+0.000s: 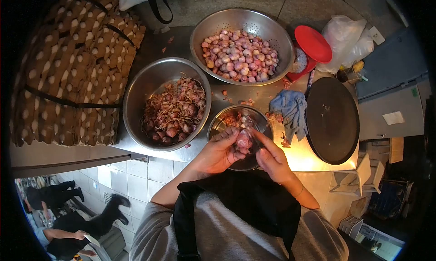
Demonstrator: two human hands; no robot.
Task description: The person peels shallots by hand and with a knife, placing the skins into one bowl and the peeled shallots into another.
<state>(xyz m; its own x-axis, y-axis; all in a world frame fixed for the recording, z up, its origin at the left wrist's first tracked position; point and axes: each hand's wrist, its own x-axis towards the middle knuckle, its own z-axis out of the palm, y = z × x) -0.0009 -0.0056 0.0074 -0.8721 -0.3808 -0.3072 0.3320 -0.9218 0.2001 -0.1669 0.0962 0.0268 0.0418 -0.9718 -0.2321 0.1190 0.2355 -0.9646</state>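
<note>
My left hand [217, 151] is closed around a reddish-purple shallot [244, 141], held above a small steel bowl [268, 125]. Close against the shallot's other side is my right hand [274, 160], its index finger reaching towards it and its thumb bent in. Whether a small tool sits in the right hand's fingers I cannot make out. Inside the small bowl lie peeled skins and bits of shallot [234, 119]. To the left stands a large steel bowl [131, 102] of unpeeled shallots [175, 109] with stringy roots. Behind, a steel colander [284, 43] holds many peeled shallots [240, 56].
A blue cloth [289, 111] and a round black pan [333, 120] lie at the right. Beyond them are a red scale [313, 45] and plastic bags [345, 38]. Stacked egg trays [72, 70] rise at the left. Two people [68, 229] are at the lower left.
</note>
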